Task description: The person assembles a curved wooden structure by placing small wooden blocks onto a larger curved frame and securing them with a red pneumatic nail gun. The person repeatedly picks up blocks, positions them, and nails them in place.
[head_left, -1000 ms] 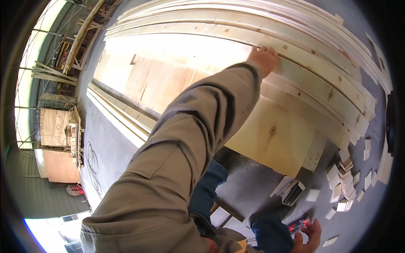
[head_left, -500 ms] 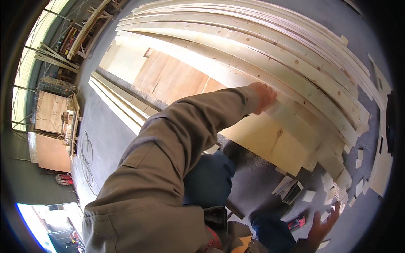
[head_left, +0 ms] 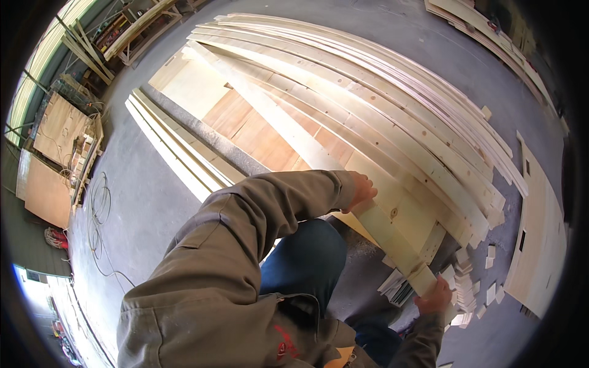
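Observation:
A long pale wooden board (head_left: 305, 149) runs diagonally across the plywood-topped pile, from the far left toward my knees. Bent over its near edge are the fingers of my left hand (head_left: 361, 192), some way up from the near end. My right hand (head_left: 437, 297) is closed on the near end itself, its palm partly hidden by the forearm and sleeve. Beneath the board lie brownish plywood (head_left: 245, 122) and a paler sheet (head_left: 423, 216). More long knotted boards (head_left: 392, 122) lie side by side just beyond it.
Small wood offcuts (head_left: 491, 293) are scattered on the floor by my right hand. Narrow boards (head_left: 175, 144) lie left of the pile. A cable (head_left: 95, 214) coils on the floor at left, near a stand with plywood panels (head_left: 52, 196). A large slotted panel (head_left: 535, 239) lies at right.
The long board has swung toward me, away from the other boards. My left hand has come nearer with it. My right hand, open in the air before, has closed on its near end.

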Demonstrator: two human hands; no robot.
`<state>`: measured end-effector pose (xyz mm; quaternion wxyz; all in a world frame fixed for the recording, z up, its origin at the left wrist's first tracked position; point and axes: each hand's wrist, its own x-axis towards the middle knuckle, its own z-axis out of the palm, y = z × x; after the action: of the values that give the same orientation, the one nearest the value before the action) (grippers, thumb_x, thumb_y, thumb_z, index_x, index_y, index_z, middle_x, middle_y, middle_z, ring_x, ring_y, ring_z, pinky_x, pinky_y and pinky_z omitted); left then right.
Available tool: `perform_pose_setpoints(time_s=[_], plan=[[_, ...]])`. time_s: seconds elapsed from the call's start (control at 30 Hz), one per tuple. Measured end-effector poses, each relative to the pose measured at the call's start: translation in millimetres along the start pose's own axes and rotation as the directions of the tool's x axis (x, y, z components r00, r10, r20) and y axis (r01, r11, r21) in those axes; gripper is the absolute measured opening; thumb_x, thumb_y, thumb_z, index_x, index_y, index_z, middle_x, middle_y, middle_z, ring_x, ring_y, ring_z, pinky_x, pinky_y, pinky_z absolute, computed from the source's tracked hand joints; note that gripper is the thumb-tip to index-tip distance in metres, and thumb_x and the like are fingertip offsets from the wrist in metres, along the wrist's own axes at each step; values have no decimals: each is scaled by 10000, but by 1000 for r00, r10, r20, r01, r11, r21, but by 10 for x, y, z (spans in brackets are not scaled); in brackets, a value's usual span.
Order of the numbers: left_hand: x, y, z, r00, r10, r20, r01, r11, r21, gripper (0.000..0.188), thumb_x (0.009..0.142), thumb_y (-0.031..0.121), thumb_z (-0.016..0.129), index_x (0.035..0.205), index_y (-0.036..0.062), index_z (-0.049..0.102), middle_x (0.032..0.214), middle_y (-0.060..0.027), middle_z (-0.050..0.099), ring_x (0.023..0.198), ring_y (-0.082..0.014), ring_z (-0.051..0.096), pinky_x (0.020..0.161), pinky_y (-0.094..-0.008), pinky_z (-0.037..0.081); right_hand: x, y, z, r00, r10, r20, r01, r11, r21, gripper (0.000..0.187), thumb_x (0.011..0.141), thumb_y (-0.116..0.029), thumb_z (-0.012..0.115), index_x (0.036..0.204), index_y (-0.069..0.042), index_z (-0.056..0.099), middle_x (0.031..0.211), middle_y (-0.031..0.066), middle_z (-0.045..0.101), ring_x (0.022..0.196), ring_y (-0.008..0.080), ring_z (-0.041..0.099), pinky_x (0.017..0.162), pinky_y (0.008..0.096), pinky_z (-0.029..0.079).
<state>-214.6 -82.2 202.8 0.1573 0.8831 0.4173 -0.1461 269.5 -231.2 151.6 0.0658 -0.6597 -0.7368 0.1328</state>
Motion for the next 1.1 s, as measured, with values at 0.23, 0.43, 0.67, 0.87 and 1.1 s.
perform_pose_setpoints(time_s=[0.23,0.43,0.67,0.87,1.1], plan=[[-86,55,156,989,65,-134,-62,998,29,646,630,222,911,1183,46,628,1146,-141,668,1150,-327,635,921,-450,547,-18,164,260,998,-56,-9,56,998,-20,811,497,-206,897,1231,-98,568,1145,185,640,1103,451,595,980,581,470],[-4,84,438,996,42,-80,-44,999,-26,659,622,236,896,1190,54,617,1163,-126,653,1155,-307,627,894,-439,538,0,294,409,998,-46,53,48,998,-43,814,520,-221,928,1232,-97,552,1171,189,630,1137,464,576,992,594,457],[-35,-90,881,994,41,-106,-45,998,-43,655,617,222,897,1180,48,610,1142,-127,645,1127,-301,625,856,-444,521,26,128,892,995,-35,92,37,999,-14,737,567,-244,891,1210,-106,558,1140,177,622,1124,459,574,996,574,434],[-146,-207,756,980,6,-201,-10,1000,-18,576,635,169,871,1133,38,614,1134,-135,644,1117,-296,630,857,-443,513,292,174,929,986,-162,-22,162,986,-30,721,576,-253,884,1198,-105,552,1119,168,614,1126,443,572,983,576,419],[-330,-500,1079,992,-79,-97,72,994,-77,555,653,171,857,1143,33,637,1131,-130,650,1116,-307,636,860,-443,517,572,-226,1074,978,-165,130,164,986,20,744,578,-256,886,1227,-94,559,1139,176,617,1138,433,575,995,572,421]])
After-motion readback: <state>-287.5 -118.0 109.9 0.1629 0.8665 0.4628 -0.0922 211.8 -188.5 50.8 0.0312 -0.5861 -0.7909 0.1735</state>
